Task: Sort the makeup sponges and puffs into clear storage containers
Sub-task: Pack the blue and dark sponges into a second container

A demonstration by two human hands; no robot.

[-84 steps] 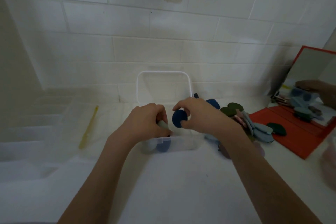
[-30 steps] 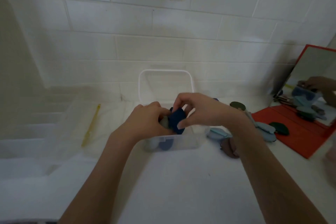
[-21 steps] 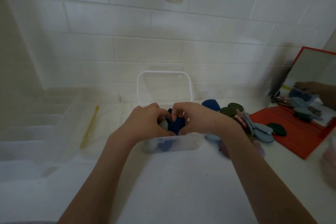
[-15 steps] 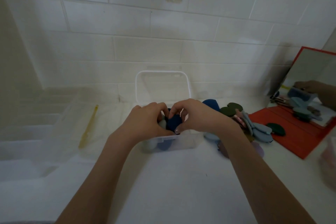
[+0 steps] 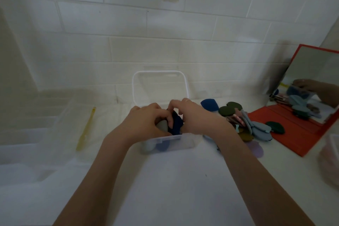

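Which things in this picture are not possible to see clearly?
Head view:
- Contents of the clear container: covered by the left hand and right hand; their count is unknown.
- Dark blue puff: partly hidden by fingers.
- Puff pile: overlapping and blurred.
- Object at right edge: cut off.

A navy puff (image 5: 176, 122) and a grey sponge (image 5: 162, 126) sit over a clear box (image 5: 185, 141). The pile (image 5: 244, 126) mixes dark blue, olive green, pale blue, pink and lilac. The mirror case (image 5: 293, 130) is red, the stick (image 5: 86, 130) yellow, the wall (image 5: 146, 33) white brick.
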